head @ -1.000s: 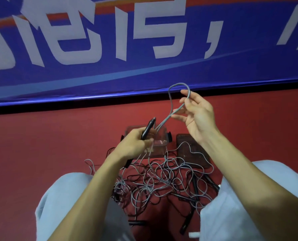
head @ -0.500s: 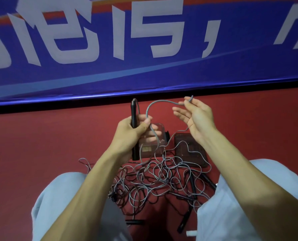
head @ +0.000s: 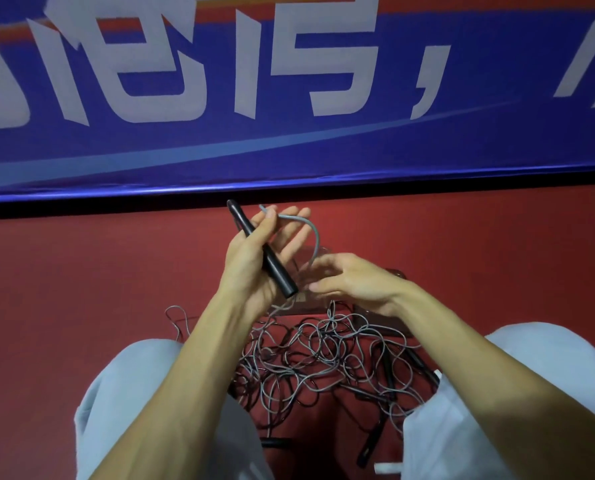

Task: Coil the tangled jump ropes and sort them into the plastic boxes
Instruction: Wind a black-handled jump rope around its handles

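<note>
The left hand (head: 251, 265) was raised with its palm turned toward the camera, the thumb clamping one black handle (head: 270, 259) slantwise across the palm while the four fingers stood nearly straight. A grey cord (head: 306, 225) ran from the top of that handle, draped over those fingers in a single loop and dropped down to the right hand (head: 355, 282). The right hand sat just beside and slightly below the left, palm down, its fingers mostly straight and pointing toward the left wrist. It gripped nothing plainly, and whether its blurred fingertips touched the hanging cord I could not tell. Behind the two hands lay two plastic boxes, both largely hidden: a clear box (head: 303, 301) showing between the hands and a darker box (head: 397, 273) just past the right wrist. Below the hands, between two pale grey trouser legs (head: 133, 393), the tangled ropes (head: 324, 355) lay on the red floor (head: 81, 289) as one loose heap of thin grey cord in many crossing loops. The ropes in it could not be counted. At least three other handles (head: 368, 449), black and slim, poked out of its near and right edges. Beyond the hands ran a blue banner (head: 289, 150) with large white characters.
</note>
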Demonstrator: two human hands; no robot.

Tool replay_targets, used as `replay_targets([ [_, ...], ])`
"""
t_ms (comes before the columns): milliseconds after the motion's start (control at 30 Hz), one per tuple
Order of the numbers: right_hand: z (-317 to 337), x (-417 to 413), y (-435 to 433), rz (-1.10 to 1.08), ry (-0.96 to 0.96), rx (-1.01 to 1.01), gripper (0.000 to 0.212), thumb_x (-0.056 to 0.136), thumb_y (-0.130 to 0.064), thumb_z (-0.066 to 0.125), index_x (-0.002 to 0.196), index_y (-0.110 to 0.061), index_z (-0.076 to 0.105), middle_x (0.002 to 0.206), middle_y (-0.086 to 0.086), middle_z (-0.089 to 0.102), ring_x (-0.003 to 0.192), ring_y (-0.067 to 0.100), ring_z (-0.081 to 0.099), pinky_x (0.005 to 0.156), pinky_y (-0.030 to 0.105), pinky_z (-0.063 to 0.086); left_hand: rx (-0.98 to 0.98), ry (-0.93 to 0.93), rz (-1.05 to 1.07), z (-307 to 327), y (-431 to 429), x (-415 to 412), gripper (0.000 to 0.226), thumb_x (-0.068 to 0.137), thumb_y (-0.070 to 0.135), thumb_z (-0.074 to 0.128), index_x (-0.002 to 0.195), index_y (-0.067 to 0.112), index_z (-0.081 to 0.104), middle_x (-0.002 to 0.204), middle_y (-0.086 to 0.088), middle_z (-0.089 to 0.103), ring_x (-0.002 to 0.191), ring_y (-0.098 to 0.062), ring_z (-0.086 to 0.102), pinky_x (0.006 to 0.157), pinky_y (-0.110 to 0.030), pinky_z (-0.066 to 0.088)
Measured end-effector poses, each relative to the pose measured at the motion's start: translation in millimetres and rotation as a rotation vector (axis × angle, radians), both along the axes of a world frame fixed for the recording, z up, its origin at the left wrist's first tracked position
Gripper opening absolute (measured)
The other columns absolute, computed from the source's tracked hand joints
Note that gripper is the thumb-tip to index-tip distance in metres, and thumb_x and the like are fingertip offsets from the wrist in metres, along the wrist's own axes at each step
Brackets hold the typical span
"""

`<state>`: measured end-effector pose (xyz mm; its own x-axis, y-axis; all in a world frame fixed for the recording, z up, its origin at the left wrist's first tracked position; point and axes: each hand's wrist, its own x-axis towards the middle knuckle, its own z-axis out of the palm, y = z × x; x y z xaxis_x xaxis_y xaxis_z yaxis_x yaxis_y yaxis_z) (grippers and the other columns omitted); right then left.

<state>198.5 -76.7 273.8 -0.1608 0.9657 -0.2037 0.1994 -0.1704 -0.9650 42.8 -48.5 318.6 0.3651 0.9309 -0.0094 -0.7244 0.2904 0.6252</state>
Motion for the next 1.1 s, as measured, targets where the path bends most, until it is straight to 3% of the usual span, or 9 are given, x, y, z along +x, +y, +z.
replay_targets([
  [67, 1, -3, -1, -0.004, -0.004, 0.043, 0.018, 0.092, -0.001, 0.06, 0.109, -0.007, 0.058, 0.111, 0.019, 0.065, 0.096, 0.022, 0.063, 0.089, 0.033, 0.053, 0.004, -0.015, 0.019, -2, 3, -3, 0.011, 0.099, 0.01, 0.049, 0.105, 0.003, 0.055, 0.091, -0.012, 0.074, 0.09, -0.023, 0.074, 0.072, -0.029, 0.061],
  [200, 5, -5, 0, -0.132, 0.083, 0.167, 0.006, 0.096, -0.002, 0.052, 0.096, -0.008, 0.052, 0.085, 0.01, 0.067, 0.082, 0.023, 0.067, 0.074, 0.035, 0.06, 0.076, 0.093, 0.088, -7, 13, -7, 0.018, 0.102, 0.009, 0.045, 0.116, 0.003, 0.054, 0.098, -0.011, 0.074, 0.097, -0.024, 0.072, 0.077, -0.028, 0.06],
  [367, 22, 5, -2, -0.338, 0.241, 0.316, 0.004, 0.098, -0.005, 0.049, 0.096, -0.007, 0.05, 0.077, 0.01, 0.063, 0.071, 0.025, 0.07, 0.062, 0.04, 0.06, 0.264, 0.678, 0.144, -23, 21, -6, 0.018, 0.098, 0.001, 0.051, 0.101, 0.013, 0.063, 0.104, -0.011, 0.072, 0.085, -0.019, 0.07, 0.068, -0.024, 0.056],
  [467, 34, 14, -5, -0.409, 0.407, 0.341, 0.008, 0.1, -0.005, 0.044, 0.093, -0.007, 0.047, 0.076, 0.008, 0.06, 0.063, 0.023, 0.067, 0.06, 0.042, 0.06, 0.473, 1.021, 0.058, -35, 24, -6, 0.028, 0.095, -0.001, 0.054, 0.091, 0.023, 0.067, 0.1, -0.002, 0.072, 0.091, -0.019, 0.067, 0.076, -0.025, 0.049],
  [600, 45, 27, -6, -0.452, 0.699, 0.362, 0.014, 0.101, -0.007, 0.039, 0.088, -0.008, 0.045, 0.072, 0.004, 0.056, 0.056, 0.02, 0.062, 0.056, 0.041, 0.058, 0.621, 1.256, -0.235, -43, 19, -4, 0.021, 0.095, 0.005, 0.057, 0.112, 0.014, 0.066, 0.089, 0.0, 0.065, 0.074, -0.014, 0.058, 0.079, -0.032, 0.049],
  [733, 48, 39, -6, -0.508, 0.811, 0.379, 0.018, 0.102, -0.009, 0.04, 0.085, -0.011, 0.047, 0.069, 0.002, 0.061, 0.059, 0.018, 0.065, 0.056, 0.038, 0.058, 0.706, 1.233, -0.412, -43, 9, 1, 0.015, 0.097, 0.01, 0.056, 0.105, 0.018, 0.066, 0.089, -0.018, 0.068, 0.078, -0.019, 0.055, 0.072, -0.034, 0.045],
  [867, 46, 44, -6, -0.592, 0.884, 0.372, 0.016, 0.101, -0.01, 0.045, 0.084, -0.011, 0.048, 0.069, 0.003, 0.063, 0.061, 0.02, 0.066, 0.057, 0.037, 0.058, 0.722, 1.191, -0.338, -43, 6, 4, 0.013, 0.098, 0.009, 0.055, 0.093, 0.017, 0.065, 0.093, -0.017, 0.072, 0.078, -0.021, 0.063, 0.073, -0.04, 0.055],
  [1033, 46, 44, -4, -0.653, 0.893, 0.375, 0.015, 0.099, -0.016, 0.05, 0.086, -0.008, 0.052, 0.074, 0.009, 0.064, 0.067, 0.022, 0.068, 0.06, 0.034, 0.058, 0.553, 0.992, -0.185, -40, 3, 7, 0.008, 0.098, 0.007, 0.055, 0.094, 0.005, 0.062, 0.079, -0.007, 0.073, 0.074, -0.017, 0.071, 0.067, -0.027, 0.057],
  [1100, 43, 43, -3, -0.672, 0.871, 0.357, 0.016, 0.099, -0.02, 0.051, 0.091, -0.007, 0.053, 0.072, 0.011, 0.066, 0.068, 0.024, 0.068, 0.064, 0.036, 0.059, 0.44, 0.854, -0.149, -34, 1, 7, 0.009, 0.097, 0.007, 0.055, 0.093, 0.005, 0.063, 0.08, -0.009, 0.074, 0.077, -0.022, 0.073, 0.067, -0.029, 0.06],
])
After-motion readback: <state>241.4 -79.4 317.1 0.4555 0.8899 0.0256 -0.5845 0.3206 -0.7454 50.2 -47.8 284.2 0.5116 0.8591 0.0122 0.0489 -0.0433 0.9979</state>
